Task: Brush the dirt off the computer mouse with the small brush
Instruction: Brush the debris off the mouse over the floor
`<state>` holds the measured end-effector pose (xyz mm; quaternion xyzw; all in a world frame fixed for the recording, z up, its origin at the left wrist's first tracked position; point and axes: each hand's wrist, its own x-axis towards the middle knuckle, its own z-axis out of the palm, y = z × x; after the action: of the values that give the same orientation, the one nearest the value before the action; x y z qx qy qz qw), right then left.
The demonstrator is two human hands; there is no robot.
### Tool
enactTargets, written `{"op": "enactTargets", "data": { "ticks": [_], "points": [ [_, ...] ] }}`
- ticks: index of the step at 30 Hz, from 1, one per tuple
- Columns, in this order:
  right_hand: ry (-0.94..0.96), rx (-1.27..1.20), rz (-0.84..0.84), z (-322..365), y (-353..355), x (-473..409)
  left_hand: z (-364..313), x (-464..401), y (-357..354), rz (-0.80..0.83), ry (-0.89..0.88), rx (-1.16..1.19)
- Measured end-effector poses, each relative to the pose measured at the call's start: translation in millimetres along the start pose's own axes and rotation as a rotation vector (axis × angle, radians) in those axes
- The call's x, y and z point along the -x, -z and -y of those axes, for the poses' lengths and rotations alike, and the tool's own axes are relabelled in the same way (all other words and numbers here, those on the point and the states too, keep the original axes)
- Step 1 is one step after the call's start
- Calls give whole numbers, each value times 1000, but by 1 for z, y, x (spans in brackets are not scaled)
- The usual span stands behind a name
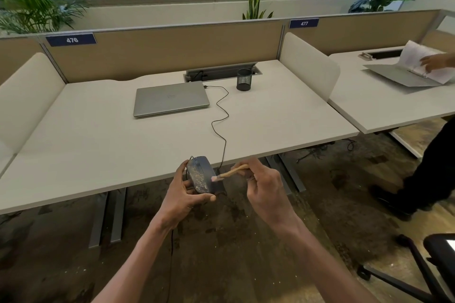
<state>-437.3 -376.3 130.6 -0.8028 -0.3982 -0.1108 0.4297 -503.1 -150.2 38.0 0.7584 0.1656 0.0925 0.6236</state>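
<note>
Head view shows the left hand (183,194) gripping the computer mouse (202,174) in the air just off the near edge of the desk (270,115), while the right hand (264,184) pinches the small brush (230,172), its bristles at the mouse's right side. Pale dirt (199,177) still covers the mouse's top, so most of the brushing looks undone. Open floor lies beneath both hands; the mouse's cable (220,115) trails far across the desk to the laptop (170,98), limiting pull.
</note>
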Motion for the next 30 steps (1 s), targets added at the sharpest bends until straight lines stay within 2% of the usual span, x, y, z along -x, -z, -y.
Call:
{"op": "enactTargets", "data": {
  "ticks": [7, 14, 20, 26, 30],
  "points": [
    [40, -15, 16, 1, -7, 3, -1, -1, -1, -3, 2, 7],
    [-51, -76, 1, -8, -9, 27, 0, -4, 4, -31, -2, 40],
    [-79, -140, -66, -11, -10, 23, -2, -5, 0, 20, -9, 30],
    [-146, -176, -230, -19, -12, 19, -9, -1, 3, 26, 3, 54],
    [-157, -199, -174, -18, -14, 20, -9, -1, 3, 23, 7, 59]
  ]
}}
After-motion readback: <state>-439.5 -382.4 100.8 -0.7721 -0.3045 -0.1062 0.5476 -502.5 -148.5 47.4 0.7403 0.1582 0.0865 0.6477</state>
